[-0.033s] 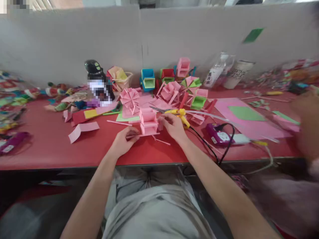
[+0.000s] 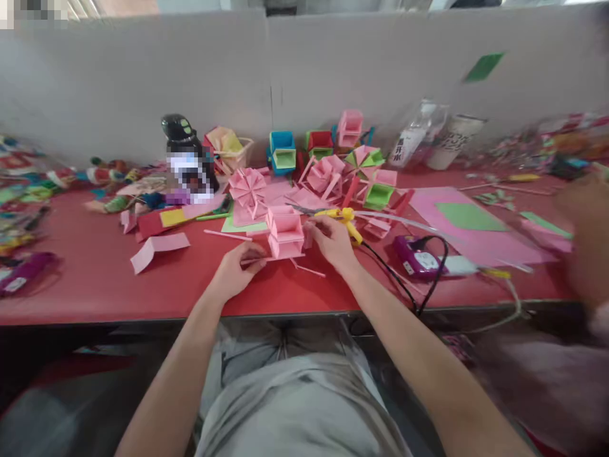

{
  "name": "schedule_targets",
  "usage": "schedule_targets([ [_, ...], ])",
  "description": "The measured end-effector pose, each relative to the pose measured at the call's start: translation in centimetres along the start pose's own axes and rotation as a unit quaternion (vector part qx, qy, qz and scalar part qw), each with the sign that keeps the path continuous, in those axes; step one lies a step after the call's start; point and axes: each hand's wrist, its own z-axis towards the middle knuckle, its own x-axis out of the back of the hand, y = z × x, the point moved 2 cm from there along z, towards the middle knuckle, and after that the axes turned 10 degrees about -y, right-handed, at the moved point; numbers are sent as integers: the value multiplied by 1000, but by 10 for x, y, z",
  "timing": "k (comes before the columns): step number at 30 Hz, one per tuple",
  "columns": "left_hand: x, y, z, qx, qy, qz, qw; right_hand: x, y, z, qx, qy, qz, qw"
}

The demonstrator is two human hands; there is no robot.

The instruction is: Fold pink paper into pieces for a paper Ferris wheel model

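A small pink folded-paper model with two stacked open boxes stands upright between my hands, near the table's front. My left hand is closed on a thin pink paper strip, whose line runs along the foot of the model. My right hand pinches at the model's right side, where a small pink paper flap shows by the fingertips. Whether that flap is part of the model I cannot tell. Just behind my right hand lie scissors and a yellow-handled glue gun with a clear glue stick.
Pink paper wheels, a blue box model and other paper models stand behind. A purple power bank with black cable lies right. Folded pink paper lies left. A bottle and cup lean by the partition. Another person's arm is at right.
The pink model has shifted very slightly to the right, turning a little at its right side along with my right fingertips. My left hand looks the same.
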Motion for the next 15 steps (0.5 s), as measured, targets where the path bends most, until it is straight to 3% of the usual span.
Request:
schedule_targets([
  [7, 1, 0, -2, -1, -29, 39, 999, 5, -6, 0, -8, 58, 23, 998],
  [15, 11, -1, -13, -9, 13, 135, 991, 5, 0, 1, -21, 59, 56, 996],
])
